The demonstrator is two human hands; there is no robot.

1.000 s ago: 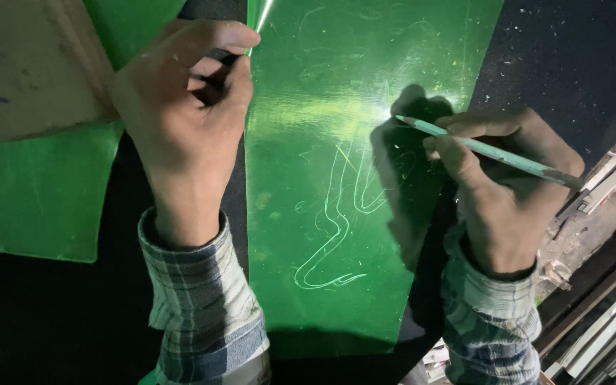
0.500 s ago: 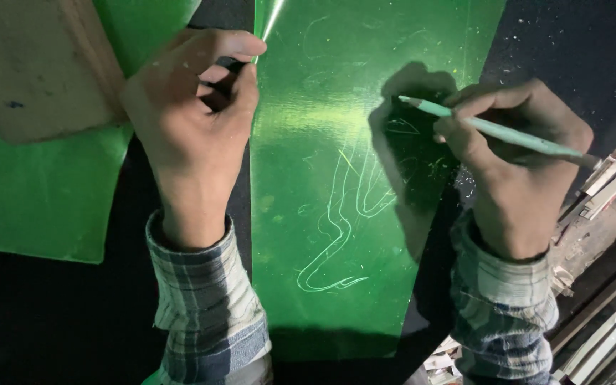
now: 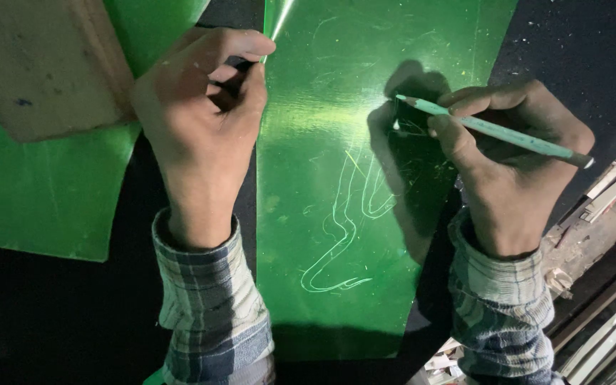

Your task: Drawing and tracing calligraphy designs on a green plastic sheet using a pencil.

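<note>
A wooden block [image 3: 40, 64] lies on a green sheet [image 3: 30, 192] at the surface's left edge. The left hand [image 3: 197, 107], fingers curled shut, presses the centre green sheet's [image 3: 336, 178] left edge. The right hand [image 3: 511, 153] grips a pale green pencil [image 3: 493, 130], tip on that sheet.

Both forearms wear long plaid sleeves in grey, pale green and dark blue checks, buttoned close at the wrists. The left hand [image 3: 201, 107] and right hand [image 3: 515, 153] are bare, without gloves, rings or watch.
</note>
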